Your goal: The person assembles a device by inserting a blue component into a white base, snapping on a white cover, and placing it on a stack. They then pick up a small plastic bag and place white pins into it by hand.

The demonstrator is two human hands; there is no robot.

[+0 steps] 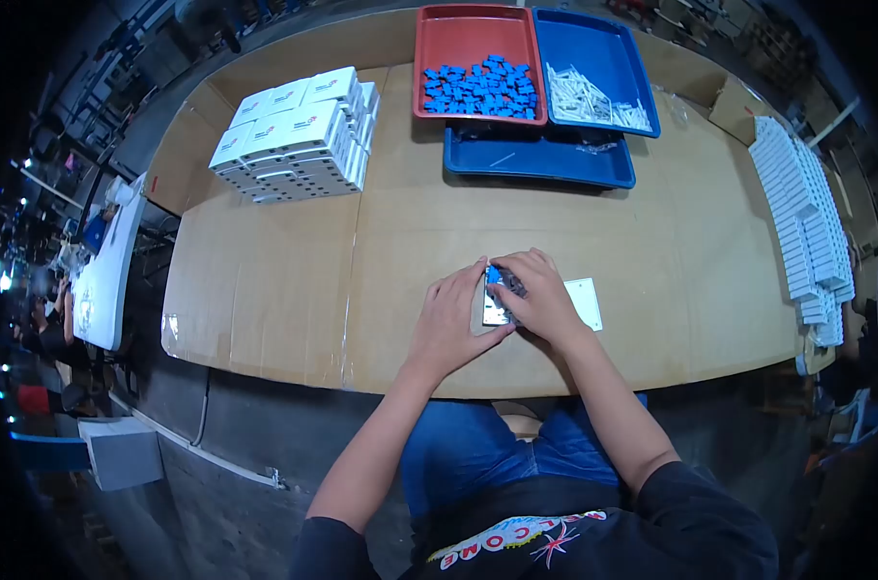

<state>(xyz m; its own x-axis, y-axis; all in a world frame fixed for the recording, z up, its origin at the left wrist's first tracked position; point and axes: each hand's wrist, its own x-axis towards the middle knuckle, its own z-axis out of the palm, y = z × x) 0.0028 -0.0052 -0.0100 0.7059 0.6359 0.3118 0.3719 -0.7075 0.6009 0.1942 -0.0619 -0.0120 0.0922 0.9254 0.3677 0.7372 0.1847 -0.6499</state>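
Note:
A small white case (492,313), with grey and shiny parts inside, lies on the cardboard tabletop in front of me. My left hand (448,317) grips its left side, fingers at the far corner and thumb along the near edge. Curled over its right half is my right hand (542,298), with the thumb pressed inside near a blue plastic piece (495,275). My fingers hide much of the interior. Right beside my right hand lies a flat white cover plate (586,304), partly covered by the hand.
Stacked white boxes (289,135) stand at the back left. Behind the hands are a red tray (477,39) of blue plastic pieces, a blue tray (593,48) of white sticks and a lower blue tray (535,164). White cases (801,222) are piled along the right edge.

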